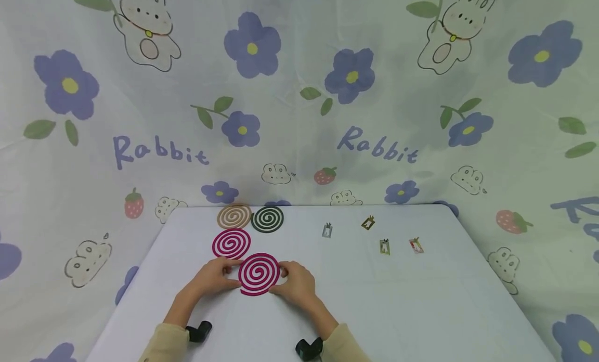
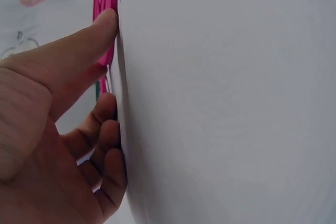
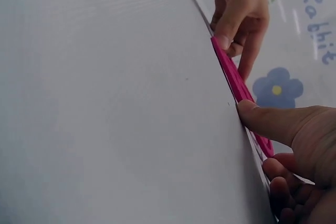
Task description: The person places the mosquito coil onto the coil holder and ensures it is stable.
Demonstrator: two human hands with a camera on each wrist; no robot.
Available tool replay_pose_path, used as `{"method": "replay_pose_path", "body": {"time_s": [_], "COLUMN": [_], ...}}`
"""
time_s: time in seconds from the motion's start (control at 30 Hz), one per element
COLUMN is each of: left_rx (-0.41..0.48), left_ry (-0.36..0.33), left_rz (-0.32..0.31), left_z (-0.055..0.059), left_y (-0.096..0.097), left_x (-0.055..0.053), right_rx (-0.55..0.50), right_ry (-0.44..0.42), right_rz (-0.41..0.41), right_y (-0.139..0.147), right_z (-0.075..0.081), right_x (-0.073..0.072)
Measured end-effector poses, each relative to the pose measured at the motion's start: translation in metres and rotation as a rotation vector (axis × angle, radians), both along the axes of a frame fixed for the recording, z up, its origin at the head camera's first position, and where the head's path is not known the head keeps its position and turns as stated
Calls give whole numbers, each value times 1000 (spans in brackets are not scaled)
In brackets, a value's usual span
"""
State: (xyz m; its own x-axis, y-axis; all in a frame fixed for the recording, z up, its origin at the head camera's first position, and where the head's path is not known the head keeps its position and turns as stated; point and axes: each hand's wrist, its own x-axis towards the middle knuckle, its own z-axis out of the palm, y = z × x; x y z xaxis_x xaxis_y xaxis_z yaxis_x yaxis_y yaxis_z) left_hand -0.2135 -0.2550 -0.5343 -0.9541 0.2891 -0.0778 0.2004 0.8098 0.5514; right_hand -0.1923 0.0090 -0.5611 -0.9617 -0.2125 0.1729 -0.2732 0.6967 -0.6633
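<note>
Two spirals (image 1: 258, 272) are magenta, one coil (image 1: 234, 217) is tan, another coil (image 1: 268, 219) is dark green

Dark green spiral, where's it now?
In the head view, the dark green spiral lies left of centre near the far edge of the table, just right of the tan spiral and beyond the nearer magenta spiral.

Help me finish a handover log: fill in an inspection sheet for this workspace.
Surface: flat white tabletop.
Job's things: nearest flat, round magenta spiral coil, between the hands; beyond it a second flat magenta spiral coil, a round tan spiral coil and a round dark green spiral coil; materials unclear.
Clutter: four small rectangular, metallic-looking frames, right of the coils, apart from one another.
Grippers: left hand and right hand hold the nearest coil's opposite edges.
Cables: nothing seen.
Surroundings: pale backdrop printed with purplish-blue flowers, rabbits and strawberries.
</note>
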Motion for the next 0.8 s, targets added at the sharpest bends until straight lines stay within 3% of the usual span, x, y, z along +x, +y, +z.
{"method": "replay_pose_path", "body": {"time_s": [0.37,0.6,0.8], "left_rx": [145,291,453], "left_ry": [-51,-81,-102], "left_rz": [-28,28,83], "left_z": [5,1,-3], "left_y": [6,9,18], "left_x": [1,6,7], "right_rx": [-22,-47,-150], "right_ry": [22,10,-39], "right_rz": [-59,-53,-72], "right_y": [2,-1,2], "right_z": [-3,-2,1], "right_x": [2,6,6]}}
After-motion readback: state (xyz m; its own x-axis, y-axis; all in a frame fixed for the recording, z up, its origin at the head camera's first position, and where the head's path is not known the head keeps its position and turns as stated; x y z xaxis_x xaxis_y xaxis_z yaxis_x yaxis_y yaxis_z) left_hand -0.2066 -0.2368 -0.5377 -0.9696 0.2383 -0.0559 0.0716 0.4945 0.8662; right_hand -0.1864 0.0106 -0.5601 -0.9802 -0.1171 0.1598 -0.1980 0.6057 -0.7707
